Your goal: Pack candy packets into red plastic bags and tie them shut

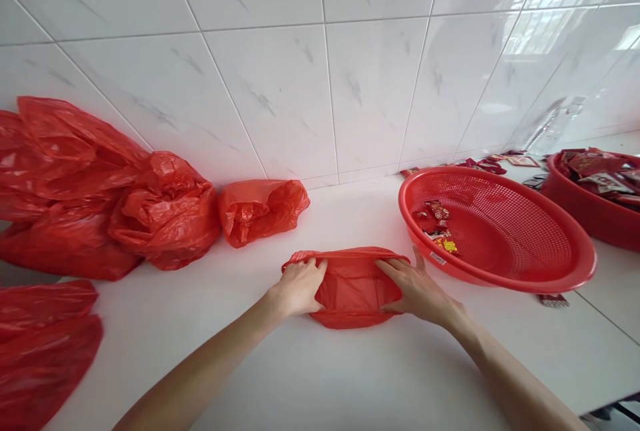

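Note:
A red plastic bag point(353, 288) lies on the white table between my hands, its mouth spread wide and facing up. My left hand point(303, 284) grips the bag's left rim, fingers over the edge and thumb low. On the right rim is my right hand point(413, 288), with its fingers reaching inside the mouth and holding the plastic. Right of the bag stands a red perforated basket point(480, 238) with several small wrapped packets point(437, 221) at its left side.
Full red bags point(165, 218) crowd the left, with a smaller red bag point(263, 208) near the tiled wall point(270, 98). A second red basin point(590, 208) of packets is at the far right, near a clear bottle point(557, 124). Loose packets lie behind the basket.

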Motion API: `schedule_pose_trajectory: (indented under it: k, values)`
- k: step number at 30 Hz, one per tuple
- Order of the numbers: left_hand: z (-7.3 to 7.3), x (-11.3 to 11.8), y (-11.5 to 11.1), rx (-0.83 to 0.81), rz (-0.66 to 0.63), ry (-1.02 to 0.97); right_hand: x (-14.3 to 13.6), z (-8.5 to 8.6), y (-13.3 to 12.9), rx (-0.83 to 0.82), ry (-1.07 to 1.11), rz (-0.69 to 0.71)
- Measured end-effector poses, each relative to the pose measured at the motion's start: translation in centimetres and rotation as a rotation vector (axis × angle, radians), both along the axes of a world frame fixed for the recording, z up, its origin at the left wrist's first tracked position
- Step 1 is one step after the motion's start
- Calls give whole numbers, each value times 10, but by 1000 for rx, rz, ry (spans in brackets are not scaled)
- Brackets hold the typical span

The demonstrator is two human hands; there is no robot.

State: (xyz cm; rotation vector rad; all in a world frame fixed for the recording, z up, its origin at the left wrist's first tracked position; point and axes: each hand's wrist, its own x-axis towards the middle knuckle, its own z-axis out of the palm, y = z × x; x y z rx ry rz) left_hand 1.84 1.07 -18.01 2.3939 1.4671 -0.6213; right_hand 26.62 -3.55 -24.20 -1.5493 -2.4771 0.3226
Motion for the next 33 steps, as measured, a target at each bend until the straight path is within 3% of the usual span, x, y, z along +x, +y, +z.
schedule_pose_trajectory:
  k: [4,8,16,19,23,30,33]
  values:
    - [2,3,-4,19,34,73,3,3,0,105,39,77]
    - [4,1,-5,10,-3,87,3,3,0,142,54,27]
    - [3,-3,-17,49,-33,-68,-3,3,-3,167,-22,-16]
    - [0,-5,-17,144,-109,-199,-6,5,-3,194,44,-6]
    - [-8,-6,-15,173,-164,-211,-10,-1,-2,193,51,-29]
    - [-16,-14,-15,117,-24,-175,-3,-11,2,152,-39,-133]
    - [-17,-18,-18,116,-101,-221,-2,-9,1,143,-31,-131]
